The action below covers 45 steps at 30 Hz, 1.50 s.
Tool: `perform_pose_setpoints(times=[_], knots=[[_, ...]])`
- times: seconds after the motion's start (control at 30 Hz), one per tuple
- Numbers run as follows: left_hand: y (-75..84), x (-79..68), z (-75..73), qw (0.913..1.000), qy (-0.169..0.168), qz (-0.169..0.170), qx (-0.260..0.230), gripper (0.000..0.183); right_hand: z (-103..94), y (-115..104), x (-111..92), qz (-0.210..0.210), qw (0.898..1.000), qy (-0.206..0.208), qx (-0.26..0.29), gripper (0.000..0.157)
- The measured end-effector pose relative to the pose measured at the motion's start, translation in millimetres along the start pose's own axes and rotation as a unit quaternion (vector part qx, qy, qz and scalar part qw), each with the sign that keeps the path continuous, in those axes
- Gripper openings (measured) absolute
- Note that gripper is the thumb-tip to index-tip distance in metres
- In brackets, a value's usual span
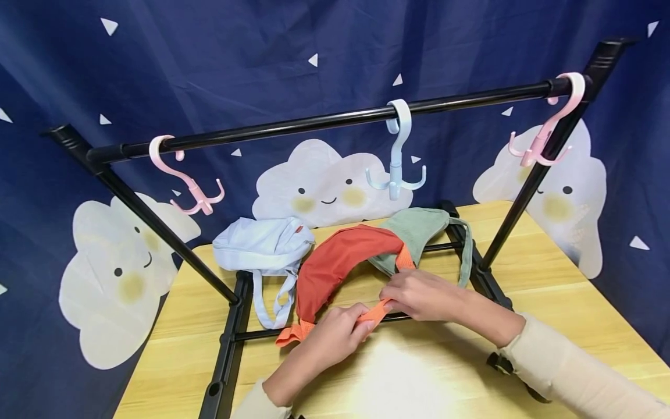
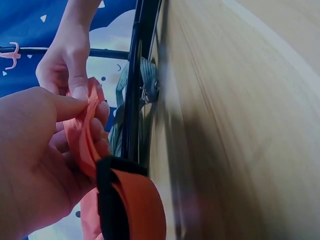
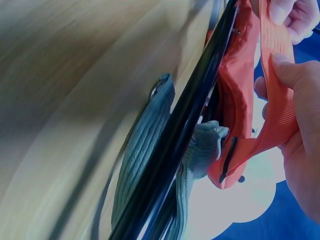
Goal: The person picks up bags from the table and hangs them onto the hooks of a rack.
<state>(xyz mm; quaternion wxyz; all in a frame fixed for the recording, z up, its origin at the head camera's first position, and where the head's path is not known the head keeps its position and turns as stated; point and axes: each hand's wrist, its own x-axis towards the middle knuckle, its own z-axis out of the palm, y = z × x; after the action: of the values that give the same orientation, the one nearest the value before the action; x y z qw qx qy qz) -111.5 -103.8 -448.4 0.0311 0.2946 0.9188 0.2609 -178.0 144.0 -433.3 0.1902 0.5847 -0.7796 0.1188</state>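
My left hand (image 1: 335,336) and right hand (image 1: 419,293), fingers curled, pinch the orange strap (image 1: 374,313); its red bag (image 1: 335,254) lies beside the green bag (image 1: 419,226). Wrist views show black fittings (image 2: 106,187) (the head view does not).

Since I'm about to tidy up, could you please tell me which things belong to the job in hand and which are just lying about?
In the job:
orange strap, held by left hand and right hand
red bag, joined to that strap

Seemingly just around, not held:
pale blue bag
green bag
black rack
pink hooks and blue hook, hanging there
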Motion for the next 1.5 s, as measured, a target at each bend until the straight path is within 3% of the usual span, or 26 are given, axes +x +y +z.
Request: perform_pose_setpoints(times=[0.3, 0.67, 1.0, 1.27, 1.5], knots=[[2.6, -1.1, -8.7, 0.9998, -0.015, -0.008, -0.011, 0.02, -9.4, 1.2, -2.6, 0.007, 1.0, 0.001, -0.003, 0.01], [8.3, 0.7, -17.6, 0.9975, 0.028, 0.014, 0.064, 0.017, -17.1, 2.3, -1.6, 0.007, 1.0, 0.023, -0.002, 0.012], [13.3, 3.3, -26.4, 0.993, 0.048, 0.048, 0.096, 0.019, -22.6, 3.7, -4.0, 0.011, 0.999, 0.037, 0.0, 0.005], [13.4, 2.8, -30.9, 0.9925, 0.045, 0.057, 0.098, 0.022, -25.9, 3.1, -2.2, 0.007, 0.999, 0.053, -0.003, 0.009], [14.0, 2.6, -38.4, 0.9877, 0.067, 0.073, 0.121, 0.021, -30.2, 3.6, 1.2, -0.002, 0.998, 0.06, -0.026, 0.01]])
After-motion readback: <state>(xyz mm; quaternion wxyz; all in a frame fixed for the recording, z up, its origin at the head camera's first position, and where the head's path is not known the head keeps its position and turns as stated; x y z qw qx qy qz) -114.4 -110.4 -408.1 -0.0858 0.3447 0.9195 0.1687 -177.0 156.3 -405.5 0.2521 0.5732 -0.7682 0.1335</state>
